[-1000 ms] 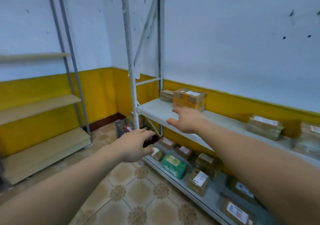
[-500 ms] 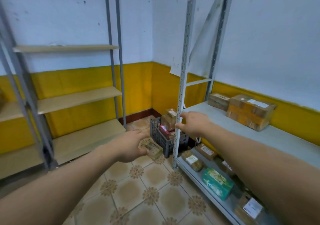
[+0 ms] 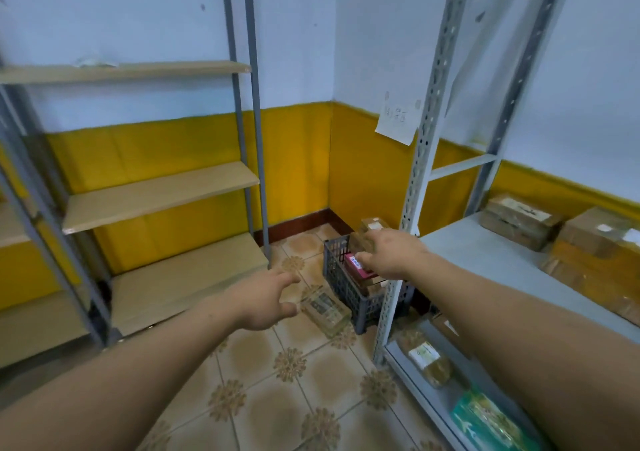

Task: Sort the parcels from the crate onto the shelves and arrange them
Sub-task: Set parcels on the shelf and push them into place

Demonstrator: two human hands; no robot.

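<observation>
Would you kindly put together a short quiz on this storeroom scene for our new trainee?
1. True or false: the crate stands on the metal rack.
2. Where does the loose parcel lie? A inside the crate; B on the floor beside the crate; C on the metal rack.
3. Fill in: the green parcel lies on the metal rack's ____ shelf.
Key: 1 false, it stands on the floor; 2 B; 3 lower.

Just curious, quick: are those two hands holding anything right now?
Left hand: open, fingers spread, holding nothing.
Right hand: open, stretched out over the crate, gripping nothing I can see.
</observation>
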